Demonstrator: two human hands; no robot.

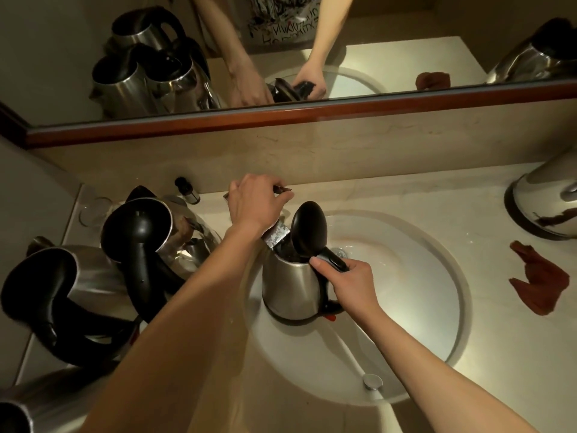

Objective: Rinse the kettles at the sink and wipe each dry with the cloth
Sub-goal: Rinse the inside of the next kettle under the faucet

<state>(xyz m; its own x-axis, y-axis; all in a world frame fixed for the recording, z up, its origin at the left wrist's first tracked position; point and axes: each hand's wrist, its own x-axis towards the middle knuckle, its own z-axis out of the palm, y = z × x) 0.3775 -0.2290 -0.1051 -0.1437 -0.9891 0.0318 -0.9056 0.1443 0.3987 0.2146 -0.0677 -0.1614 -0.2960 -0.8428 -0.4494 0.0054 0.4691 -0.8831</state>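
- Both hands work over the sink (443,267): the right hand (352,282) is wrapped round the black handle of the kettle (290,285), thumb up near the lid hinge, while the left hand (254,203) reaches to the tap lever (282,189) behind the basin, fingers curled down on it.
- That kettle stands upright at the basin's left rim, its lid (309,229) tipped open, under the spout (276,237); whether water is running cannot be told.
- Steel and rigid, it likely feels light when empty and noticeably heavier once filled; its polished wall would be slippery when wet, so the handle looks like the sound place to grip, with a second hand under the base for tipping.
- Three more kettles (93,276) crowd the counter on the left, touching one another, so swinging that way looks tight.
- Another kettle (543,207) sits at the far right edge of the counter.
- Open room lies over the basin and on the counter towards the right.
- Soft and limp, the red-brown cloth (540,279) lies crumpled just beside the basin's right rim, within easy reach.
- A small dark bottle (187,190) stands by the backsplash, near the left hand.
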